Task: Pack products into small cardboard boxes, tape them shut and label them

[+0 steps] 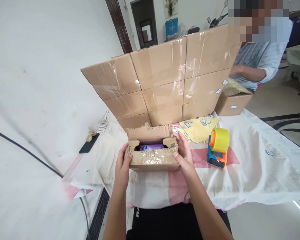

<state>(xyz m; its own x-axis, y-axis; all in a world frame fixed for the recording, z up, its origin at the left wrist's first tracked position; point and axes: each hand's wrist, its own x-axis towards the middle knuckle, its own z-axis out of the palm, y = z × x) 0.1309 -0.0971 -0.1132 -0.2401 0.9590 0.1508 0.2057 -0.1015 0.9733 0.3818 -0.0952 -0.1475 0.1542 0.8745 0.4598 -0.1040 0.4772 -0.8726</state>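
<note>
A small cardboard box (152, 162) sits on the cloth-covered table in front of me, its top flaps partly open. Inside lies a purple packet (152, 146). My left hand (123, 166) grips the box's left end, thumb on the near flap. My right hand (183, 153) grips the right end, fingers curled over the side flap. Old tape wrinkles across the near flap.
A wall of several taped cardboard boxes (162, 80) stands behind. A tape dispenser (217, 146) with a yellow roll lies to the right, beside a yellow label sheet (198, 128). A phone (88, 143) lies at the left. Another person (260, 63) handles a box (233, 100) at far right.
</note>
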